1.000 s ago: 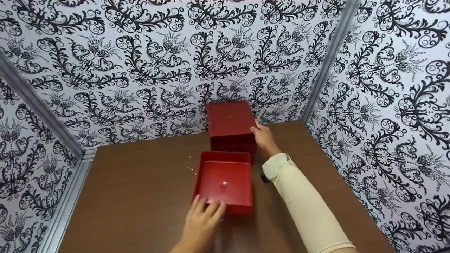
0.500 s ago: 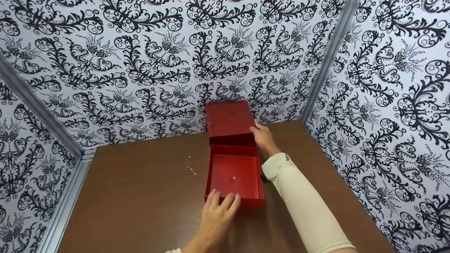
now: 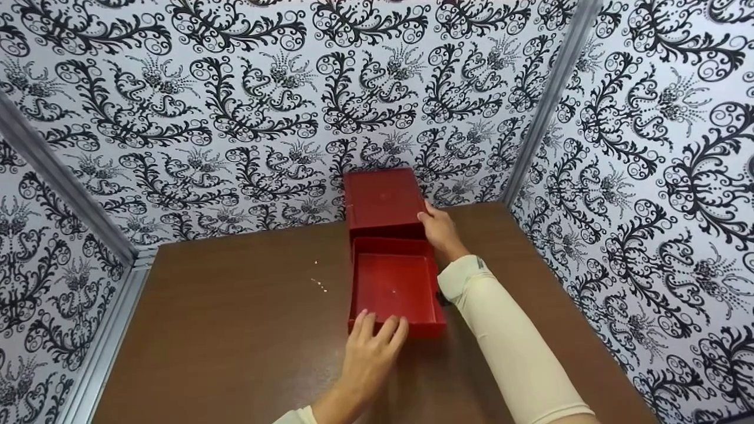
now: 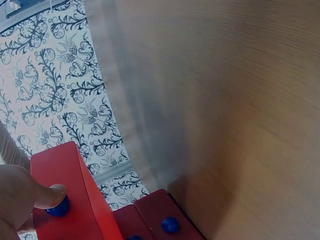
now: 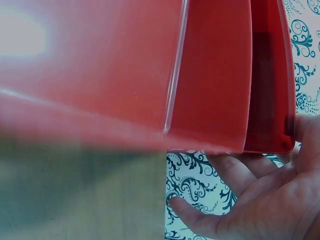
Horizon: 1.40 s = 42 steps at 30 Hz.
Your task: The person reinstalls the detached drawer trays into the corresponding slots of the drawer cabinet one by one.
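My left hand grips the front wall of a red drawer, fingertips over its rim. In the left wrist view the thumb lies on the drawer's blue knob. The drawer holds nothing visible, and its back end sits within the upper opening of a dark red drawer cabinet; most of its length sticks out. My right hand rests on the cabinet's right side, thumb at the top edge. In the right wrist view its other fingers spread fairly straight along that side, partly hidden behind it.
The cabinet stands on a brown wooden table against the patterned back wall. Lower drawer fronts with blue knobs show in the left wrist view. Several tiny bright bits lie left of the cabinet.
My left hand has moved the drawer right and back, from in front of the cabinet to just inside its opening. The right hand has stayed on the cabinet.
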### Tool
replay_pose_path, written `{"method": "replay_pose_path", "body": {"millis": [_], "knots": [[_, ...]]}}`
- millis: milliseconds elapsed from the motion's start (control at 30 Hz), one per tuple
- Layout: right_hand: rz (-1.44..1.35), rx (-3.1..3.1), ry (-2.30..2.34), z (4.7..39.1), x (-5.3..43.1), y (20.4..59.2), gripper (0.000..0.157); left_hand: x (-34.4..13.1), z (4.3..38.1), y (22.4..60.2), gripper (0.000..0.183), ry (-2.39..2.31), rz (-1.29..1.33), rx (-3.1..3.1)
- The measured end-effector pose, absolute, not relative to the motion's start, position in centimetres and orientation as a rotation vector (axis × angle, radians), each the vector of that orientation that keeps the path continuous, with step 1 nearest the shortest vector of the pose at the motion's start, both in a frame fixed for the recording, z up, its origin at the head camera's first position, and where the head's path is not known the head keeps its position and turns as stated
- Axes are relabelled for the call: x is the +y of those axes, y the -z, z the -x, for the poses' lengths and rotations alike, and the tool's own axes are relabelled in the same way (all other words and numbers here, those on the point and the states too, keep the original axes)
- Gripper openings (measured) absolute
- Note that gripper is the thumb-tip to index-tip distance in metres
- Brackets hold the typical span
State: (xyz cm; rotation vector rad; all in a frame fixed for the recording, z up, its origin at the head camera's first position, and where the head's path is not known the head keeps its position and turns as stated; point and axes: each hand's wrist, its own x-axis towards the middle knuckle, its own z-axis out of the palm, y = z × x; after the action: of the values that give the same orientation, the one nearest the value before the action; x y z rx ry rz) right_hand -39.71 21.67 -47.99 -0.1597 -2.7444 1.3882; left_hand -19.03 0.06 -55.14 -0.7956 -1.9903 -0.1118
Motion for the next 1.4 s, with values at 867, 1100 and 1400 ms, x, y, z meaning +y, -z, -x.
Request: {"method": "replay_pose_path", "body": {"millis": [867, 1100, 1400], "knots": [[0.142, -2.767, -1.362, 39.9, 21.4, 47.9, 0.056, 2.2, 21.8, 56.1, 0.046, 0.016, 0.640, -2.000], [0.110, -2.758, -1.384, 39.9, 21.4, 47.9, 0.055, 2.4, 22.2, 56.4, 0.048, -0.007, 0.671, -2.018], [0.081, -2.821, -1.389, 40.0, 21.9, 47.3, 0.056, 2.7, 22.8, 56.4, 0.048, -0.047, 0.692, -2.022]]}}
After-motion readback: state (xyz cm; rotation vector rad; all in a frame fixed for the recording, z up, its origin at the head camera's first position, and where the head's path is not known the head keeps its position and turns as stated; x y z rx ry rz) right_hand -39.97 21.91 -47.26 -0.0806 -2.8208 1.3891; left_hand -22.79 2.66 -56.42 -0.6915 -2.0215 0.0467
